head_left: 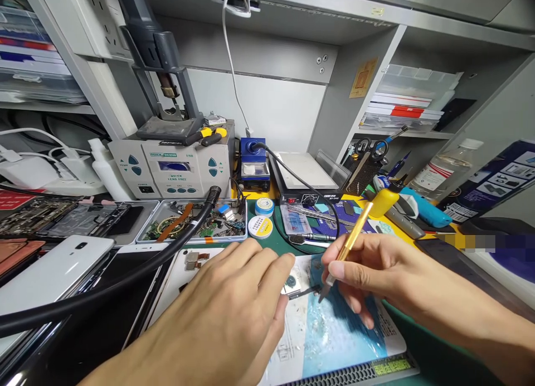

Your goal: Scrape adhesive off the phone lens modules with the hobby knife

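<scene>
Head view shows the right hand (368, 274) pinching a slim gold-handled tool (349, 244), its tip at a small dark part (304, 290) on the blue-smeared white board (334, 330) while left hand (225, 313) fingers pin that part; best kept steady, pressure light.

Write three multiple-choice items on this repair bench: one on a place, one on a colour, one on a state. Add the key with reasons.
1. Where does the open phone back with blue adhesive film lie?
A. on the shelf
B. on the green mat under both hands
C. in the parts tray

2. What colour is the handle of the slim metal tool in the right hand?
A. gold
B. red
C. white

3. How is the left hand placed?
A. raised in the air
B. gripping the black hose
C. resting palm down, fingertips by the tool tip

Key: B, it lies flat on the mat; A, the shaft is golden; C, the fingers reach the tip.
</scene>
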Demonstrator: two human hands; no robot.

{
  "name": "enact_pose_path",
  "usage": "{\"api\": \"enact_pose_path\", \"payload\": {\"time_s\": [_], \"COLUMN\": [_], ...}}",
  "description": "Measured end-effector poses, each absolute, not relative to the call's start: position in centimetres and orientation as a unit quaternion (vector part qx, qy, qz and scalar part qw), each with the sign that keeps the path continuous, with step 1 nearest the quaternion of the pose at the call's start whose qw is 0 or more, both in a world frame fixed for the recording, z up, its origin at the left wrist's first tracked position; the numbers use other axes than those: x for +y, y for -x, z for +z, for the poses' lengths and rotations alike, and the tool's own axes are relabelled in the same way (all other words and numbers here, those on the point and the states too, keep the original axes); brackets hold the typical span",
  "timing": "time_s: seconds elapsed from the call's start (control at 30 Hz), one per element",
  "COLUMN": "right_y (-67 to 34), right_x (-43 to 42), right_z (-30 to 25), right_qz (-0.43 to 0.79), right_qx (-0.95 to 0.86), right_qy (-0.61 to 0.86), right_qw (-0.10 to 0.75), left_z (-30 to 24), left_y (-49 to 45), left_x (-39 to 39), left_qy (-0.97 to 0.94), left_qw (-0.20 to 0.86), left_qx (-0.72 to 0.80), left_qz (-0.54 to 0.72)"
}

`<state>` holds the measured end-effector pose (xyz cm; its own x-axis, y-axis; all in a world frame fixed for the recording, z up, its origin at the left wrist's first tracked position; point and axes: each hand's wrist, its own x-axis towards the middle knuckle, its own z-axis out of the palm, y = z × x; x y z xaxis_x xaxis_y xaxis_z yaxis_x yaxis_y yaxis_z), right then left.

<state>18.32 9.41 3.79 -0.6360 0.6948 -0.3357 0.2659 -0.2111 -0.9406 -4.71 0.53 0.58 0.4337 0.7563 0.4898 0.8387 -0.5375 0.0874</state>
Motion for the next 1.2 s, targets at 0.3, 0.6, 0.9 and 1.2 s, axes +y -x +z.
{"api": "enact_pose_path", "payload": {"time_s": [0.3,0.6,0.9,1.2], "right_y": [-19.0,-18.6,-17.9,-17.1], "right_x": [8.8,9.1,8.7,8.5], "right_z": [3.2,2.3,1.9,2.0], "right_qz": [0.653,0.651,0.652,0.635], "right_qx": [-0.609,-0.579,-0.581,-0.577], "right_qy": [0.397,0.41,0.411,0.43], "right_qw": [0.213,0.27,0.26,0.281], "left_z": [0.4,0.5,0.1,0.0], "left_y": [4.8,4.7,4.6,4.8], "left_x": [0.5,0.8,0.5,0.8], "left_qy": [0.846,0.84,0.838,0.839], "left_qw": [0.075,0.087,0.112,0.107], "left_qx": [-0.473,-0.473,-0.472,-0.474], "left_qz": [-0.237,-0.253,-0.25,-0.245]}}
